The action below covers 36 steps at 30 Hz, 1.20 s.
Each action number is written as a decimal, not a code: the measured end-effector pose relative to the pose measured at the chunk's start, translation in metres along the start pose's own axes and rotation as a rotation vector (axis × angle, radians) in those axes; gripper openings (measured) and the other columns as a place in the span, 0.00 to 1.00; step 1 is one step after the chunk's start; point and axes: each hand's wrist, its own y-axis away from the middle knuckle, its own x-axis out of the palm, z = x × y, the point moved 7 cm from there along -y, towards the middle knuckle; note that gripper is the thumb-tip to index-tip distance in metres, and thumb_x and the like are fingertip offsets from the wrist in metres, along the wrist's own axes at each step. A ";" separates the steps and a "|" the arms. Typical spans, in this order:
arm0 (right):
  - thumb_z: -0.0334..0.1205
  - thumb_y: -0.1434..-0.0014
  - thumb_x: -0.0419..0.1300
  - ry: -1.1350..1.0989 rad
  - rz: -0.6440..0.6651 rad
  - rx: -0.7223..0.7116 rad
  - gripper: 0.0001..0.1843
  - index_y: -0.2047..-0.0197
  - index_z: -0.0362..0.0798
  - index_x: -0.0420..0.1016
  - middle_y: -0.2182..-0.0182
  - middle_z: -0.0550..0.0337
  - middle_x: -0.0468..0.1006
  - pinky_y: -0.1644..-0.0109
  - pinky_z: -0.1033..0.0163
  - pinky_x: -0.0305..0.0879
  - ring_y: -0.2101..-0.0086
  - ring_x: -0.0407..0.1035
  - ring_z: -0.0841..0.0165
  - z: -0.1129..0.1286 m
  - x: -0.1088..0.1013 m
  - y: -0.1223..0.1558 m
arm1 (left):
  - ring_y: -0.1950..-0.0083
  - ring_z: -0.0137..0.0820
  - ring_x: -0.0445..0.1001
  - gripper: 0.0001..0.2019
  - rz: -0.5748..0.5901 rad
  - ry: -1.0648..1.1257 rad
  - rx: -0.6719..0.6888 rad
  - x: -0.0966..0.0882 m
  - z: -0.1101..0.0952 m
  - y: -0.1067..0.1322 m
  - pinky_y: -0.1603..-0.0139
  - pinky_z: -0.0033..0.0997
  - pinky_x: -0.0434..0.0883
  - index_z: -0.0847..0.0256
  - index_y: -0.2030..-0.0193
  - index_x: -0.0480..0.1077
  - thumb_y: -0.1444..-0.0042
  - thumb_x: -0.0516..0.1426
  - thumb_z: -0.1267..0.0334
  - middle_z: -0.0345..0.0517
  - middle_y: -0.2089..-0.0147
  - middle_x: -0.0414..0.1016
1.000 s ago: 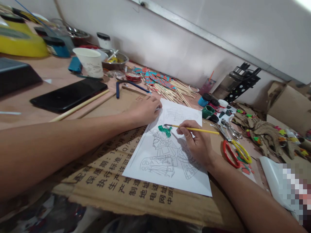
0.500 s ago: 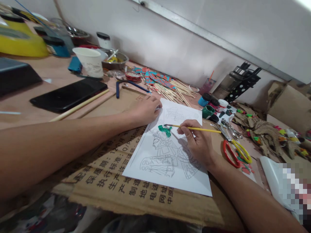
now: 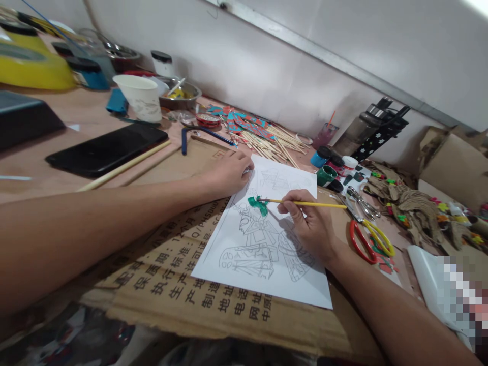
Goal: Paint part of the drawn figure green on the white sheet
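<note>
A white sheet of paper (image 3: 263,290) with pencil line drawings lies on a flat piece of cardboard (image 3: 152,310) printed with dark characters. My left hand (image 3: 231,173) rests at the paper's upper left edge, its fingers curled and closed down on that edge. Between the thumb and fingers of my right hand (image 3: 308,218) is a thin yellow paintbrush (image 3: 324,205), held nearly level. The brush tip touches a wet-looking green painted patch (image 3: 257,206) near the sheet's middle. Part of the drawing is hidden under my right hand.
An open green paint jar (image 3: 327,175) stands beyond the sheet, beside other jars. Scissors (image 3: 364,241) with red and yellow handles lie at right. A black phone (image 3: 109,148), a paper cup (image 3: 141,96) and wooden sticks (image 3: 267,145) are at left and back.
The brush tip has shifted slightly down over the green patch, with my right hand moving very little. My left hand stays where it was.
</note>
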 end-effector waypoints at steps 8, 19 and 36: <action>0.40 0.31 0.55 -0.012 -0.027 0.008 0.06 0.60 0.51 0.72 0.66 0.62 0.78 0.61 0.62 0.69 0.66 0.74 0.70 0.002 -0.002 0.001 | 0.44 0.46 0.70 0.13 0.000 0.006 -0.010 -0.001 0.000 0.000 0.42 0.47 0.69 0.59 0.53 0.75 0.37 0.51 0.64 0.55 0.48 0.76; 0.38 0.31 0.55 -0.003 0.001 -0.009 0.06 0.60 0.51 0.72 0.66 0.62 0.78 0.59 0.62 0.69 0.65 0.73 0.70 0.002 -0.001 0.001 | 0.44 0.46 0.70 0.13 -0.027 0.064 -0.006 -0.002 0.000 0.001 0.41 0.45 0.67 0.58 0.54 0.76 0.39 0.52 0.65 0.55 0.49 0.76; 0.38 0.31 0.54 0.009 -0.013 -0.006 0.07 0.61 0.51 0.72 0.67 0.62 0.78 0.60 0.62 0.70 0.66 0.73 0.70 0.005 -0.003 0.001 | 0.45 0.46 0.70 0.14 -0.001 0.016 0.003 -0.004 -0.004 0.001 0.40 0.47 0.67 0.60 0.53 0.75 0.37 0.50 0.66 0.55 0.49 0.76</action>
